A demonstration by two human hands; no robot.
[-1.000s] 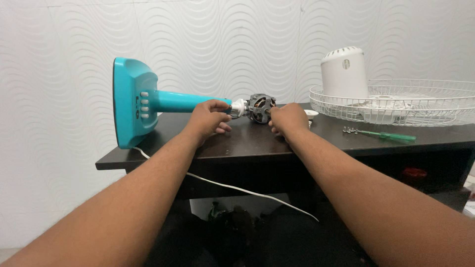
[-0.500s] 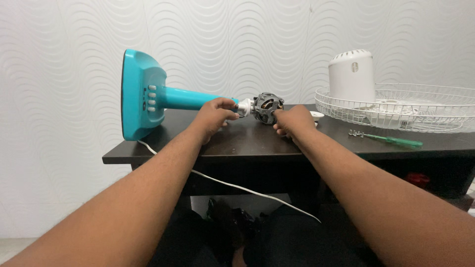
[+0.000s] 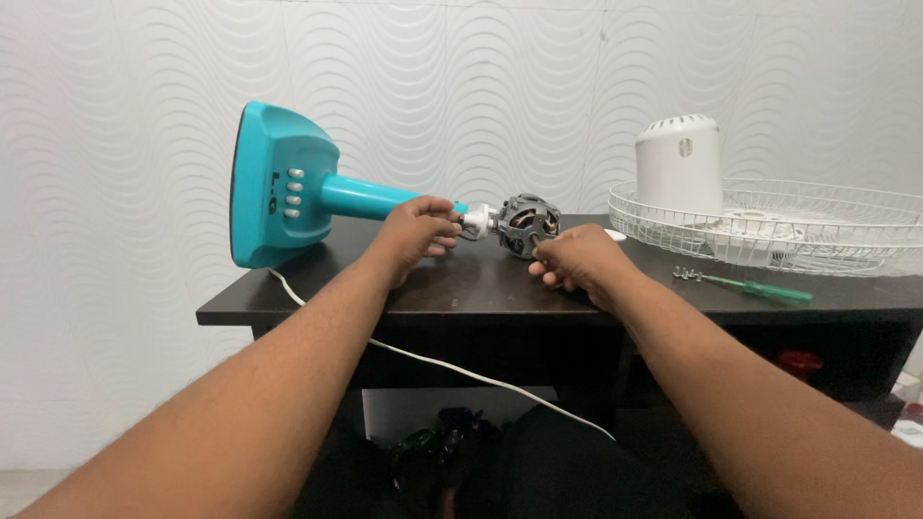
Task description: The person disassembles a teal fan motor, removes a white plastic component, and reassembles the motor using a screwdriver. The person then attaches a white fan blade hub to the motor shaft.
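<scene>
- The bare grey metal fan motor (image 3: 529,224), with its copper windings showing through the open housing, sits at the end of the teal plastic fan stand (image 3: 317,192), which lies on its side on the dark wooden table (image 3: 461,288).
- My left hand (image 3: 415,234) is wrapped around the neck of the stand just beside the motor's white joint; the fingers are closed on it.
- My right hand (image 3: 577,264) rests curled at the near side of the motor, fingertips touching or just under it; I cannot tell whether it truly grips.
- The motor looks heavy for that thin neck. If my left hand loosens, I judge the stand could roll and the motor knock the tabletop.
- The white power cord (image 3: 433,363) hangs off the front edge across my arms; a snag from my forearm could drag the stand toward the edge.
- The green-handled screwdriver (image 3: 755,286) lies near my right elbow, and could be swept off.
- The white wire fan guard (image 3: 769,226) and white plastic motor cover (image 3: 680,163) stand well apart to the right, and look safe.
</scene>
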